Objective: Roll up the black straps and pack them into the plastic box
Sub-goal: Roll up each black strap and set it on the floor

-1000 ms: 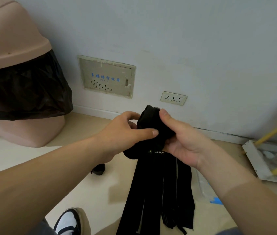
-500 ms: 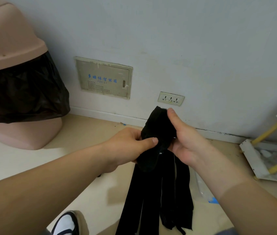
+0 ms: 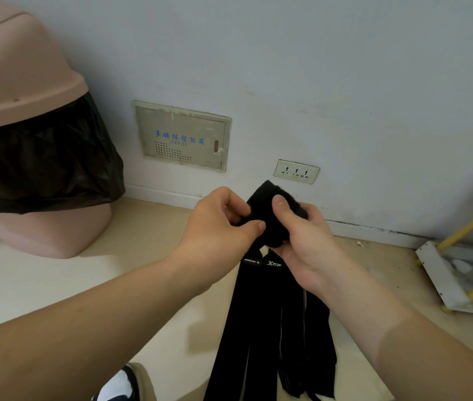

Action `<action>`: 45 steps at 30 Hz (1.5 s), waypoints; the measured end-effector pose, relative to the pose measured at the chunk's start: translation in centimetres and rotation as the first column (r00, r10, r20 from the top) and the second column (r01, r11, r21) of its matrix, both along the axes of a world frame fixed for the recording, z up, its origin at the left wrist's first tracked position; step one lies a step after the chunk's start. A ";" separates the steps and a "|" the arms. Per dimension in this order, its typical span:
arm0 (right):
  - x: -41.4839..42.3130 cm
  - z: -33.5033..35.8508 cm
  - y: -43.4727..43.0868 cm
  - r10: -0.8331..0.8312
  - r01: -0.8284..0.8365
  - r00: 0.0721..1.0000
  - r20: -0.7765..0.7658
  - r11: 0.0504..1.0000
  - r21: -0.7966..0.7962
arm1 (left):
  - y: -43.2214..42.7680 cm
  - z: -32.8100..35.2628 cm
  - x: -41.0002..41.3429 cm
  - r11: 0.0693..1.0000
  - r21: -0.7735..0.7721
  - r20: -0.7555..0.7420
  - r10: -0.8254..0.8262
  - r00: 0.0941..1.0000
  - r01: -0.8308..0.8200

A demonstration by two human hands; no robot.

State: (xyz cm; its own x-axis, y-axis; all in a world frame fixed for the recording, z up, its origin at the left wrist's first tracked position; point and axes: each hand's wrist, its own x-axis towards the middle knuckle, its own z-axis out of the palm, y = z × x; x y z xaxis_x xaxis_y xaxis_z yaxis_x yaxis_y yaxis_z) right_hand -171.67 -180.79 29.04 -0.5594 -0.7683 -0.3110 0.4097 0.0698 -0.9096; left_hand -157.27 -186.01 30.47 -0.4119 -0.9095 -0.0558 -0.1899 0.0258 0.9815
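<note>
Above the floor [image 3: 148,227], left hand [image 3: 221,227] and right hand [image 3: 302,241] grip the black straps [image 3: 258,328], tails cut off below.

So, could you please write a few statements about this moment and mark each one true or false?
1. The left hand and right hand both grip the rolled top of the black straps. True.
2. The straps are fully rolled up. False: long ends hang loose below the hands.
3. The pink bin has a black liner. True.
4. A plug sits in the wall socket. False: nothing is plugged into it.
</note>
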 end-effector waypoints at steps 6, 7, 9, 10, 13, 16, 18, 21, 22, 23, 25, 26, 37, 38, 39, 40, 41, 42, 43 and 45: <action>0.1 0.7 0.5 0.059 -0.060 0.998 -0.032 0.998 -0.027 | -1.4 1.1 0.8 0.994 0.052 -0.093 0.100 0.991 -0.096; 0.2 0.6 0.5 0.059 -0.060 0.997 -0.058 0.998 -0.016 | -1.5 1.1 1.0 0.992 0.069 -0.120 0.109 0.987 -0.101; 0.2 0.5 0.4 0.059 -0.060 0.996 -0.071 0.998 -0.008 | -1.7 0.9 1.0 0.985 0.151 -0.200 0.111 0.973 -0.081; 0.1 0.5 0.4 0.064 -0.065 0.996 -0.060 0.998 -0.013 | -1.7 0.8 1.0 0.980 0.191 -0.236 0.100 0.967 -0.055; -0.4 0.4 0.5 0.106 -0.107 0.994 -0.040 0.994 -0.016 | -1.4 0.4 0.8 0.964 0.263 -0.321 0.055 0.945 0.033; -0.4 0.3 0.7 0.130 -0.130 0.991 -0.036 0.991 0.001 | -0.9 0.4 0.5 0.982 0.183 -0.230 0.078 0.970 -0.036; -0.2 0.3 0.7 0.132 -0.131 0.991 -0.024 0.991 0.013 | -0.8 0.7 0.3 0.996 0.033 -0.112 0.089 0.990 -0.085; -0.3 0.2 0.3 0.125 -0.125 0.992 -0.014 0.991 0.043 | -0.8 1.3 0.1 0.990 -0.091 -0.056 0.104 0.993 -0.109; -0.3 0.2 0.2 0.130 -0.130 0.991 -0.013 0.990 0.050 | -0.8 1.5 0.1 0.990 -0.094 -0.054 0.102 0.993 -0.107; -0.3 0.1 0.1 0.133 -0.132 0.991 -0.012 0.990 0.057 | -0.9 1.6 0.0 0.991 -0.080 -0.056 0.099 0.993 -0.103; -0.2 0.1 0.1 0.145 -0.143 0.989 -0.016 0.987 0.068 | -1.1 1.6 0.0 0.995 -0.004 -0.094 0.101 0.990 -0.102; -0.2 0.1 0.1 0.152 -0.151 0.988 -0.014 0.986 0.070 | -1.1 1.6 0.1 0.994 0.036 -0.128 0.109 0.986 -0.105; 1.2 0.1 0.2 0.020 -0.011 0.998 -0.057 0.989 0.150 | 0.6 -0.4 -1.6 0.997 -0.013 -0.092 0.068 0.993 -0.069; 1.3 0.1 0.2 0.005 0.005 0.998 -0.066 0.989 0.147 | 0.7 -0.4 -1.7 0.998 -0.007 -0.113 0.068 0.991 -0.069; 1.4 0.2 0.3 -0.010 0.021 0.997 -0.079 0.990 0.136 | 0.8 -0.4 -1.8 0.998 -0.005 -0.135 0.068 0.988 -0.069; 1.5 0.3 0.4 -0.028 0.039 0.995 -0.092 0.992 0.122 | 1.0 -0.3 -1.8 0.998 -0.003 -0.162 0.061 0.985 -0.062; 1.6 0.4 0.4 -0.043 0.054 0.994 -0.099 0.992 0.114 | 1.4 -0.2 -1.9 0.999 0.002 -0.184 0.046 0.982 -0.046; 1.7 0.5 0.5 -0.049 0.060 0.994 -0.101 0.992 0.108 | 1.6 -0.1 -1.9 1.000 -0.001 -0.198 0.022 0.980 -0.023; 1.7 0.5 0.7 -0.047 0.057 0.994 -0.097 0.993 0.102 | 1.9 0.0 -1.9 1.000 -0.014 -0.206 -0.003 0.979 0.001; 1.9 0.6 0.9 -0.038 0.043 0.998 -0.059 0.996 0.077 | 2.1 0.1 -1.8 0.998 -0.046 -0.202 -0.046 0.978 0.038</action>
